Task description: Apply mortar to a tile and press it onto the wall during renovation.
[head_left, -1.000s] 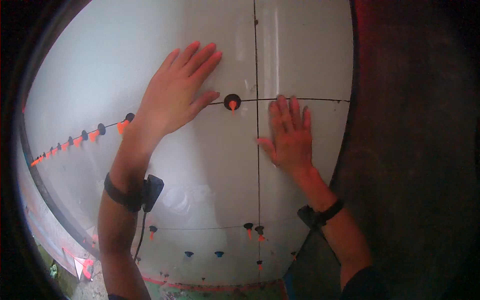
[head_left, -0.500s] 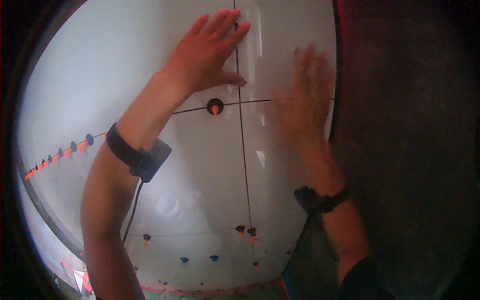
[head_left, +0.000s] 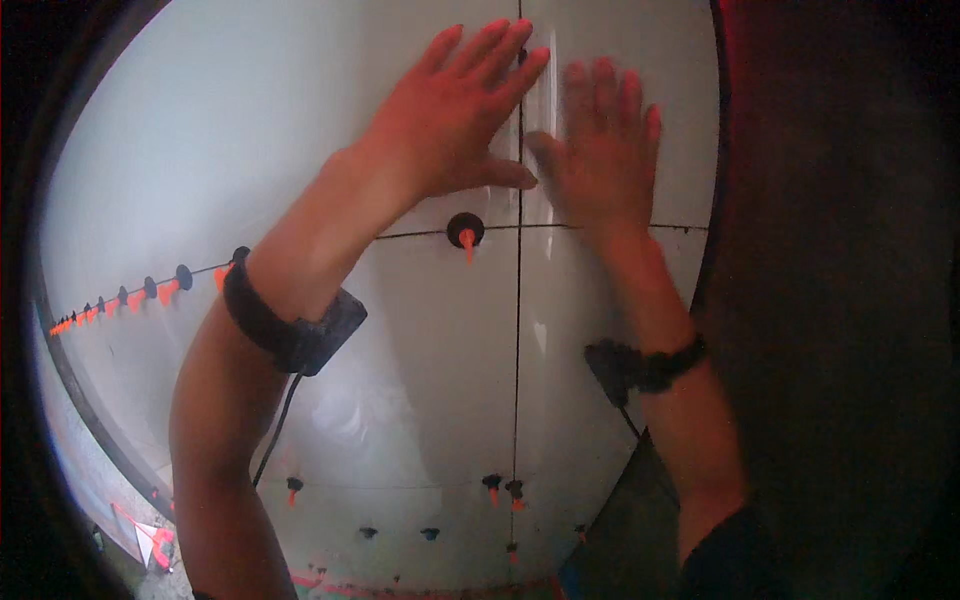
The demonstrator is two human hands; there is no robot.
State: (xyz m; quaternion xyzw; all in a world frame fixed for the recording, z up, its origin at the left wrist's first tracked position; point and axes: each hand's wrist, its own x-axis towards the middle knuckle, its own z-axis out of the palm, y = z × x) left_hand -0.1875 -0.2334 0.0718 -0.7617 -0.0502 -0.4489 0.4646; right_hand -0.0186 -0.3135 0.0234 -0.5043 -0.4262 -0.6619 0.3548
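Note:
Large glossy white tiles [head_left: 440, 330] meet at thin dark joints that cross near the middle. My left hand [head_left: 450, 115] lies with fingers spread over the upper left tile, its fingertips by the upright joint. Right of that joint, my right hand [head_left: 605, 165] is spread over the upper right tile, thumb toward my left thumb. Neither hand holds anything. Just below my left hand, a tile levelling spacer [head_left: 466, 233] with a round black base and orange stem sits on the level joint. Whether the palms press fully on the tiles I cannot tell.
A row of similar orange-and-black spacers [head_left: 165, 283] runs along the joint at left. Several more spacers [head_left: 492, 485] stand lower down. A dark surface [head_left: 830, 280] borders the tiles at right. Each wrist wears a black strapped device with a cable, such as the left one [head_left: 320, 335].
My right hand, blurred before, has moved up and left toward the upright joint. My left hand stays spread at about the same spot on the tile. The view has shifted slightly.

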